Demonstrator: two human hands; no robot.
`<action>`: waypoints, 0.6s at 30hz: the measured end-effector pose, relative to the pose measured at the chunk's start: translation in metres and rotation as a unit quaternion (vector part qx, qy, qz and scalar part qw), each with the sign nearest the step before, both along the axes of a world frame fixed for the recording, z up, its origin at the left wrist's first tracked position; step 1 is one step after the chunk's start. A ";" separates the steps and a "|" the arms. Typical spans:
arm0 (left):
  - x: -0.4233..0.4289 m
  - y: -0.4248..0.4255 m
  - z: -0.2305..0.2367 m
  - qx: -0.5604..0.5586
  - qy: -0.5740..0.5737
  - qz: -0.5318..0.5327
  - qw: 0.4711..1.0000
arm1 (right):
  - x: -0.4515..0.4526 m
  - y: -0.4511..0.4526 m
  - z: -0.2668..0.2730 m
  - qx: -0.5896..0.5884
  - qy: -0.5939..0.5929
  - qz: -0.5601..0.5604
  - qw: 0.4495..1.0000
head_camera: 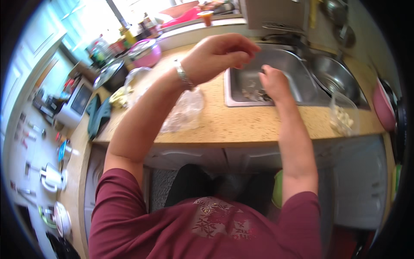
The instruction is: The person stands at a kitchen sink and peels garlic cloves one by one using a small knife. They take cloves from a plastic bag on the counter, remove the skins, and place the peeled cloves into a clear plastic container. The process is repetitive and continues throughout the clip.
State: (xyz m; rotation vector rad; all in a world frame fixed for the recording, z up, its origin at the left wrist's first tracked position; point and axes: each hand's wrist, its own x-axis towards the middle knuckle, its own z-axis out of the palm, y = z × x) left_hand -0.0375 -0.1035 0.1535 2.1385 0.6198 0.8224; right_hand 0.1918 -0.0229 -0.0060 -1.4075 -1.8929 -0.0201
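Observation:
My left hand (226, 53), with a metal bracelet (183, 75) at its wrist, is raised over the left rim of the steel sink (288, 60). Its fingers are curled, and whether they pinch anything does not show. Inside the sink, lower down, my right hand (275, 81) reaches in with its fingers pointing away from me; what lies within its grasp is hidden. Beside and below that hand, pale and dark scraps (254, 94) lie on the sink's bottom. A clear plastic bag (184, 113) rests on the wooden counter (239, 126) under my left forearm.
Right of the sink stand a steel bowl (334, 76) and a clear container (344, 118) with pale pieces. A pink pot (145, 53), a dark lidded pot (111, 74) and pale yellow food (120, 97) are at the left. An orange cup (206, 18) stands on the windowsill.

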 end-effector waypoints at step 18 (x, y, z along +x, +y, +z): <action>-0.185 -0.044 -0.106 0.153 0.417 0.243 0.863 | 0.006 0.005 -0.012 0.005 -0.045 0.016 0.999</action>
